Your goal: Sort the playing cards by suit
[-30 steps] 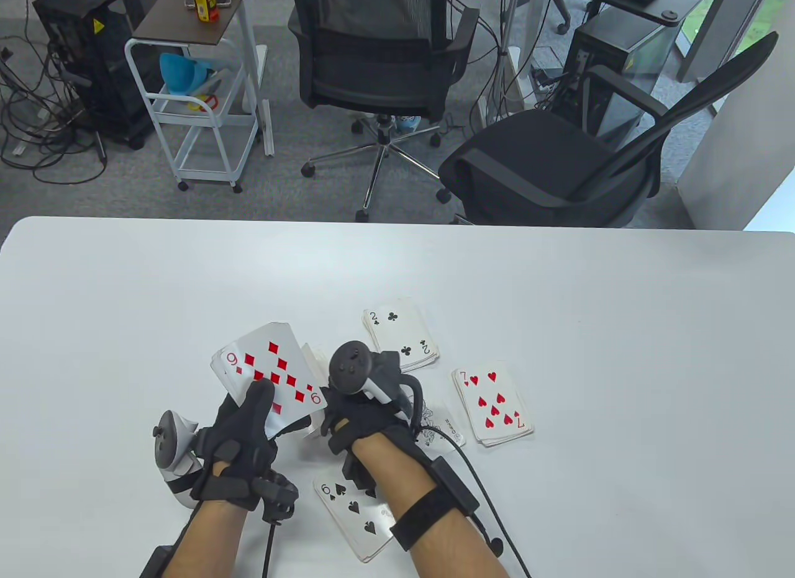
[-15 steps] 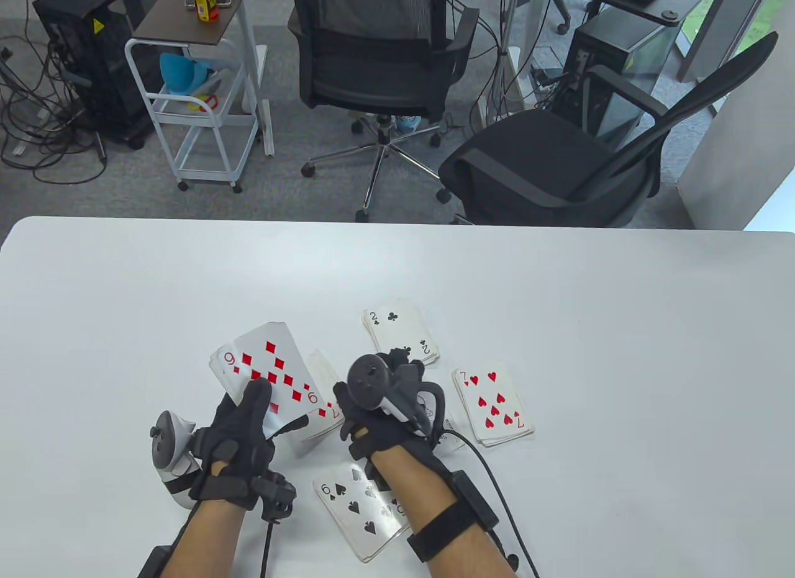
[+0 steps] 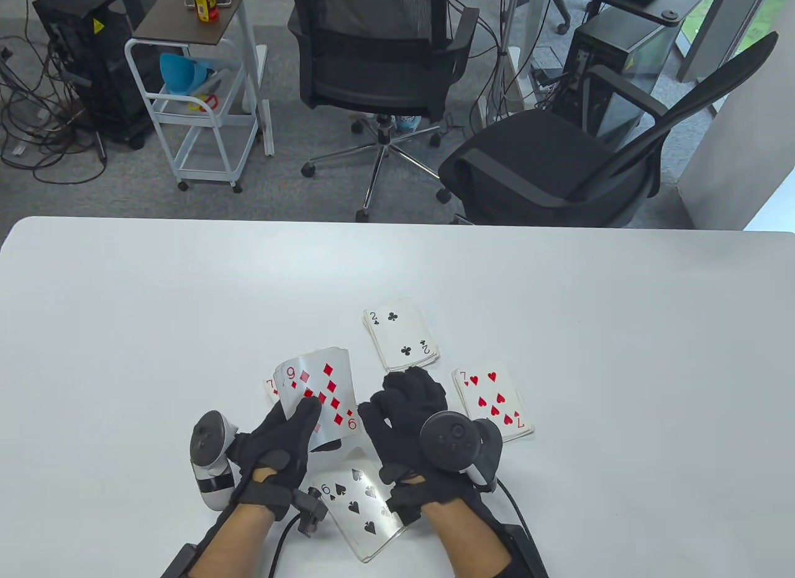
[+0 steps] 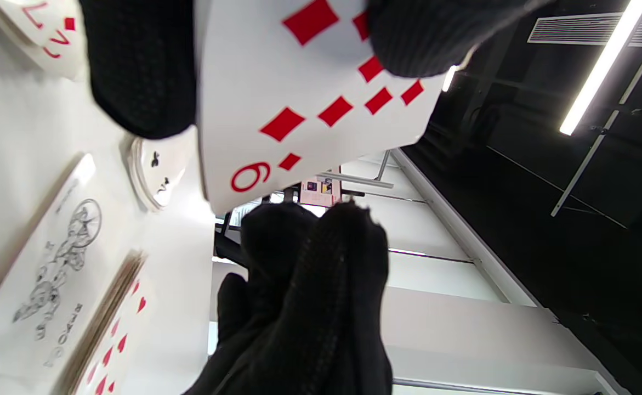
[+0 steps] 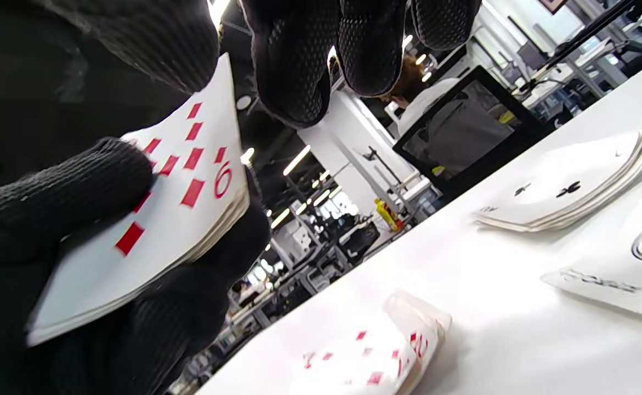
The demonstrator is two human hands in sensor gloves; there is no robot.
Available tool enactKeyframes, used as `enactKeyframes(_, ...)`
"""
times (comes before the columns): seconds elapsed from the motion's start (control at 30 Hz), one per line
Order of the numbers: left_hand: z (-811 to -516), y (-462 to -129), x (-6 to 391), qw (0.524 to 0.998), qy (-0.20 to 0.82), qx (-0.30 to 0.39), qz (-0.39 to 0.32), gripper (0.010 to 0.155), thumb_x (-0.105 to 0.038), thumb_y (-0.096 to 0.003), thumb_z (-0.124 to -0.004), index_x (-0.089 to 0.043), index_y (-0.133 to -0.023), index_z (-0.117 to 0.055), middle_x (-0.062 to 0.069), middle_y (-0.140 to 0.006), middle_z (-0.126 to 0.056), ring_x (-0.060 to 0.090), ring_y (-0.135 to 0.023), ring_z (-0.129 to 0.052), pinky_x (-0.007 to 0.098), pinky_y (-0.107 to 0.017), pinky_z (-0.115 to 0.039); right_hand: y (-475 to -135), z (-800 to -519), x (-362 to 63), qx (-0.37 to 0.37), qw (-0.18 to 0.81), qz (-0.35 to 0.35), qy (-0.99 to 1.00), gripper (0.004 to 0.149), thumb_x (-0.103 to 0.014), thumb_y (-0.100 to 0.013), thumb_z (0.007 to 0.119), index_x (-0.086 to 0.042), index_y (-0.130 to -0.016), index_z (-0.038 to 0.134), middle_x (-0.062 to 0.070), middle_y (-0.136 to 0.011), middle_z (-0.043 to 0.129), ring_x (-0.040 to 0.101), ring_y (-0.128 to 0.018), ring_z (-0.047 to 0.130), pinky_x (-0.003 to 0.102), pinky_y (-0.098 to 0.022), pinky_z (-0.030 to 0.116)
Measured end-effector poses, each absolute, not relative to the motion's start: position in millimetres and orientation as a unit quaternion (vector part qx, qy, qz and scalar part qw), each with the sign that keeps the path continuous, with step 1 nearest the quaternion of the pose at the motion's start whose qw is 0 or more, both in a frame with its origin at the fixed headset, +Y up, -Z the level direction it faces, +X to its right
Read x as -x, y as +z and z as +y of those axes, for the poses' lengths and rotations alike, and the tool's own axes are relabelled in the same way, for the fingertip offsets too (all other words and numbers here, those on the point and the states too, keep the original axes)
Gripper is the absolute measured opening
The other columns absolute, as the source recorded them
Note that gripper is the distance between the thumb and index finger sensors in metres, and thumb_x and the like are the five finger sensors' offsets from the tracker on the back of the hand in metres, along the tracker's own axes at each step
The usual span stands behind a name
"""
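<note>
Red diamonds all over the top card: the left hand (image 3: 282, 444) grips a small held stack of white playing cards (image 3: 320, 392) face up, thumb clamped over the nine of diamonds, fingers curled underneath. The right hand (image 3: 407, 416) sits just beside that stack's edge with fingers loosely bent; nothing looks pinched in it, it seems to be reaching for the top card.

On the white table (image 3: 124, 305) the piles are laid out: a clubs pile topped by the two of clubs (image 3: 400, 333) farther away, a hearts pile showing the seven of hearts (image 3: 494, 404) to the right, a spades pile with the six of spades (image 3: 357, 510) nearest the person. A diamonds pile with a red seven on top (image 5: 375, 351) lies just behind the held stack. A joker card with a cyclist drawing (image 4: 52, 274) lies by the hearts.

My take on doing this bit well: slide only the nine off with the thumb, so no second card comes along. Then drop it squarely on the red seven, keeping the pile neat and away from the clubs.
</note>
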State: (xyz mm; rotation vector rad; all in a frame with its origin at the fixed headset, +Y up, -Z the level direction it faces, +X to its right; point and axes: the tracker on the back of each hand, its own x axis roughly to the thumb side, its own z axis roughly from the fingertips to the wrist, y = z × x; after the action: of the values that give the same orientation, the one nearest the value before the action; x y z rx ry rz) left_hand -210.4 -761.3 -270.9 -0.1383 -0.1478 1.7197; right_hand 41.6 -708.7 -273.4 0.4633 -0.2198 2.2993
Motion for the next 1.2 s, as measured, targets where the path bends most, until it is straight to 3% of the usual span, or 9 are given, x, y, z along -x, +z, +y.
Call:
enactKeyframes(0.17,-766.6,-271.6,207.4,0.642,0.761,0.070,-0.061,0.052,-0.049,-0.0579,-0.077,-0.024,-0.102,-0.068,0.000,-0.096,-0.087,0.028,-0.079,-0.098,0.041,-0.050,-0.093,-271.9,-712.0,-37.7,-0.189,0.353,-0.061,0.914,0.056,-0.052,-0.056,0.079,-0.007,-0.090,0.076,0.025,-0.108,0.055,0.056,-0.101,0.036,0.075,-0.065,0.031)
enactKeyframes(0.33,-774.9,-271.3,203.4,0.589,0.800,0.096,-0.050,0.051,-0.047,-0.0578,-0.080,-0.025,-0.102,-0.067,-0.001,-0.096,-0.087,0.027,-0.079,-0.098,0.040,-0.050,-0.093,-268.4,-713.4,-28.9,-0.201,0.324,-0.053,0.923,0.059,-0.054,-0.054,0.084,-0.008,-0.088,0.073,0.024,-0.107,0.054,0.055,-0.102,0.036,0.075,-0.066,0.032)
enactKeyframes(0.43,-776.1,-270.8,203.3,0.619,0.780,0.072,-0.046,0.051,-0.046,-0.0571,-0.082,-0.025,-0.101,-0.069,-0.001,-0.094,-0.088,0.026,-0.077,-0.100,0.039,-0.048,-0.095,-266.6,-714.8,-24.8,-0.203,0.325,-0.058,0.922,0.055,-0.053,-0.052,0.087,-0.007,-0.080,0.074,0.024,-0.106,0.056,0.055,-0.102,0.039,0.075,-0.067,0.034)
enactKeyframes(0.5,-776.2,-270.8,202.8,0.615,0.784,0.074,-0.047,0.050,-0.046,-0.0568,-0.083,-0.025,-0.101,-0.070,-0.002,-0.094,-0.089,0.026,-0.076,-0.101,0.039,-0.048,-0.095,-266.0,-715.4,-24.1,-0.200,0.320,-0.072,0.923,0.052,-0.050,-0.052,0.089,-0.007,-0.077,0.074,0.023,-0.105,0.059,0.055,-0.101,0.043,0.074,-0.067,0.037)
enactKeyframes(0.77,-773.4,-269.0,199.5,0.619,0.780,0.066,-0.061,0.051,-0.048,-0.0566,-0.082,-0.025,-0.100,-0.071,-0.002,-0.093,-0.090,0.026,-0.076,-0.101,0.039,-0.047,-0.095,-268.5,-720.2,-27.4,-0.180,0.332,-0.081,0.922,0.056,-0.055,-0.050,0.088,-0.008,-0.078,0.074,0.022,-0.103,0.062,0.055,-0.099,0.048,0.073,-0.067,0.040)
enactKeyframes(0.93,-773.9,-269.2,199.6,0.613,0.785,0.072,-0.060,0.051,-0.050,-0.0567,-0.081,-0.025,-0.100,-0.071,-0.001,-0.093,-0.090,0.026,-0.076,-0.101,0.039,-0.048,-0.094,-267.5,-718.6,-28.3,-0.182,0.377,-0.101,0.903,0.045,-0.044,-0.051,0.089,-0.007,-0.075,0.077,0.021,-0.100,0.067,0.053,-0.098,0.056,0.072,-0.067,0.045)
enactKeyframes(1.2,-773.7,-268.2,199.0,0.587,0.803,0.086,-0.057,0.055,-0.053,-0.0571,-0.078,-0.024,-0.102,-0.068,0.001,-0.096,-0.086,0.028,-0.079,-0.098,0.040,-0.050,-0.093,-269.4,-715.4,-38.0,-0.169,0.395,-0.117,0.896,0.037,-0.035,-0.056,0.080,-0.003,-0.072,0.090,0.018,-0.095,0.080,0.050,-0.096,0.065,0.071,-0.067,0.049)
